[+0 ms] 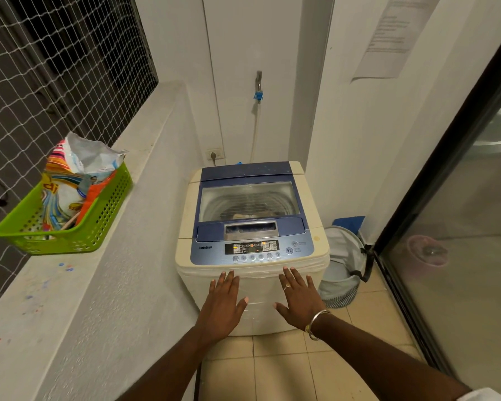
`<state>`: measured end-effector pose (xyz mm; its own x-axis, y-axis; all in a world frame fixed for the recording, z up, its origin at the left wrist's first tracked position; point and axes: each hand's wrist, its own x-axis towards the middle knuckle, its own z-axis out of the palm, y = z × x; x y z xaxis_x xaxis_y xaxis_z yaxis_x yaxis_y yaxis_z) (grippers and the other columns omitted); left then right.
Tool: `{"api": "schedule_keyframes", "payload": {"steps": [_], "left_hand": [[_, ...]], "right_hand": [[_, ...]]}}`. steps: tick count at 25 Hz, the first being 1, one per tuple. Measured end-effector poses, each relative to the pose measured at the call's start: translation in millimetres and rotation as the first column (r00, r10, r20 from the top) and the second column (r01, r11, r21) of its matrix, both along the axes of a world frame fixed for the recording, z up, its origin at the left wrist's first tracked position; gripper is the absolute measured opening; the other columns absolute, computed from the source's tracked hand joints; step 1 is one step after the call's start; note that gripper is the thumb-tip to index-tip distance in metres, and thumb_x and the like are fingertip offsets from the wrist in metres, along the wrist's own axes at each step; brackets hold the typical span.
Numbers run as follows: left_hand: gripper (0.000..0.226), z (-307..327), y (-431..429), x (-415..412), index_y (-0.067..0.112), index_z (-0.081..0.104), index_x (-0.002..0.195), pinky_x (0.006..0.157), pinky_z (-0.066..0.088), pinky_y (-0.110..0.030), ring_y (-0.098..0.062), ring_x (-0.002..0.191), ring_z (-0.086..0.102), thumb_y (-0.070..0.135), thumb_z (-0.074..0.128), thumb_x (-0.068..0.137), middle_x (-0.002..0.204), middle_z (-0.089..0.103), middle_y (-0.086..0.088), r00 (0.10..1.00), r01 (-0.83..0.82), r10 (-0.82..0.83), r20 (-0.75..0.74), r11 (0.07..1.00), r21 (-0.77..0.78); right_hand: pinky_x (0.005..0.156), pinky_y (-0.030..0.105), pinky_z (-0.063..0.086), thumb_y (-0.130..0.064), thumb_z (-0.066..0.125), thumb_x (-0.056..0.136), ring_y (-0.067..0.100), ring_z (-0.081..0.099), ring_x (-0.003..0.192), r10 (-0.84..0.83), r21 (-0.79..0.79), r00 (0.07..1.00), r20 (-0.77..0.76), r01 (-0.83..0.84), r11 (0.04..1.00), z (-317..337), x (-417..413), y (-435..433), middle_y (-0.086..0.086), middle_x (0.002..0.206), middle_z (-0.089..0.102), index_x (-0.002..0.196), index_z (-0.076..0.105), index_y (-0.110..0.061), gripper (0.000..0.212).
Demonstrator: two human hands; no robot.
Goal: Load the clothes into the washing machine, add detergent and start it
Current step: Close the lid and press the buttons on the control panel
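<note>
A cream top-loading washing machine (255, 273) with a blue lid stands in the corner. Its glass lid (249, 201) is closed, and some clothes show dimly through it. The control panel (252, 250) has lit indicators. My left hand (224, 302) and my right hand (300, 299) are held out flat, fingers spread, in front of the machine's front edge, holding nothing. A detergent bag (75, 180), open at the top, stands in a green basket (70, 235) on the ledge to the left.
A grey laundry hamper (344, 267) leans beside the machine on the right. A glass sliding door (451, 227) runs along the right side. A tap with a hose (258, 88) and a wall socket (214, 154) are behind the machine. Netting covers the left opening.
</note>
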<state>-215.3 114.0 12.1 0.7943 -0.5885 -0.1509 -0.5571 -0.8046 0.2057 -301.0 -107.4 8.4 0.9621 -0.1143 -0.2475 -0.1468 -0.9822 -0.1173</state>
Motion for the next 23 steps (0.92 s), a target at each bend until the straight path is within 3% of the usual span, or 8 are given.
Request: {"api": "schedule_keyframes", "payload": {"steps": [3,8,11,23], "left_hand": [[0.072,2.0,-0.4,0.4,0.017,0.009,0.158,0.119,-0.008,-0.037,-0.023,0.153,-0.001,0.06,0.016,0.099,0.166,0.003,-0.004,1.0,-0.013,0.013,-0.009,1.0,0.028],[0.098,-1.3,0.2,1.8,0.017,0.013,0.157,0.115,-0.01,-0.036,-0.024,0.153,0.002,0.071,-0.01,0.078,0.166,0.006,-0.004,1.0,-0.004,0.004,0.001,1.0,0.01],[0.1,-2.4,-0.6,1.7,0.017,0.013,0.157,0.115,-0.01,-0.035,-0.024,0.153,0.001,0.071,-0.011,0.077,0.166,0.005,-0.004,1.0,-0.003,0.003,-0.003,1.0,-0.012],[0.069,-1.0,-2.0,6.9,0.018,0.01,0.158,0.118,-0.006,-0.036,-0.022,0.153,-0.001,0.054,0.027,0.102,0.166,0.003,-0.004,1.0,-0.017,0.017,-0.018,1.0,-0.005]], "right_hand": [[0.121,0.053,0.003,-0.061,0.033,0.095,0.025,-0.007,0.153,0.002,0.003,1.0,-0.003,-0.002,1.0,-0.2,0.8,0.0,0.007,0.166,-0.005,0.158,0.006,-0.014,0.083],[0.122,0.054,0.004,-0.06,0.032,0.096,0.026,-0.007,0.153,0.018,-0.008,1.0,-0.004,-0.018,1.0,-0.1,1.6,1.1,0.008,0.166,-0.004,0.157,0.007,-0.013,0.082],[0.121,0.054,0.004,-0.06,0.033,0.096,0.026,-0.006,0.153,0.02,-0.007,1.0,-0.01,-0.02,1.0,-0.6,2.1,0.9,0.008,0.166,-0.004,0.157,0.007,-0.013,0.082],[0.122,0.054,0.005,-0.06,0.032,0.096,0.026,-0.005,0.153,0.015,-0.015,1.0,-0.019,-0.015,1.0,-2.5,5.0,-0.6,0.009,0.166,-0.004,0.157,0.007,-0.013,0.081]]}}
